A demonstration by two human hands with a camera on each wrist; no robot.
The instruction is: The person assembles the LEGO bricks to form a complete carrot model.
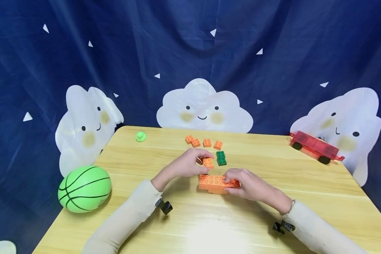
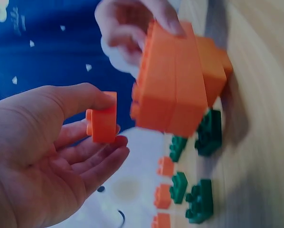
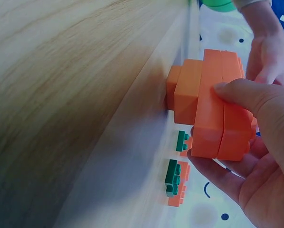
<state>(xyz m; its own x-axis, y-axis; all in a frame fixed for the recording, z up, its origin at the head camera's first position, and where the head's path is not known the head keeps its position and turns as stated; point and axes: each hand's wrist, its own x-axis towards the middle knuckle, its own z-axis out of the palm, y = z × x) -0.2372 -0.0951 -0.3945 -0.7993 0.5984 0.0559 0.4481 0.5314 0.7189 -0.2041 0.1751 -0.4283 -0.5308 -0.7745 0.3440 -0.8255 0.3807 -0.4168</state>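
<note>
Orange stack (image 1: 210,182) looks part-built, right hand (image 1: 246,184) gripping it, left hand (image 1: 188,164) pinching 1 orange brick (image 1: 208,163) at its 11 o'clock; 4 loose orange bricks (image 1: 207,143), plus green bricks (image 1: 222,161), unused around 12.

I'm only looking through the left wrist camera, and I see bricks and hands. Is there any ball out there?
Observer: Yes, a green ball sits on the table, over at the person's left.

Operator: Cool! And how many loose orange bricks are there? My picture cuts one off at the bottom.

Observer: From the head view I count four loose orange bricks, lying farther away than the orange brick that the left hand pinches.
</note>
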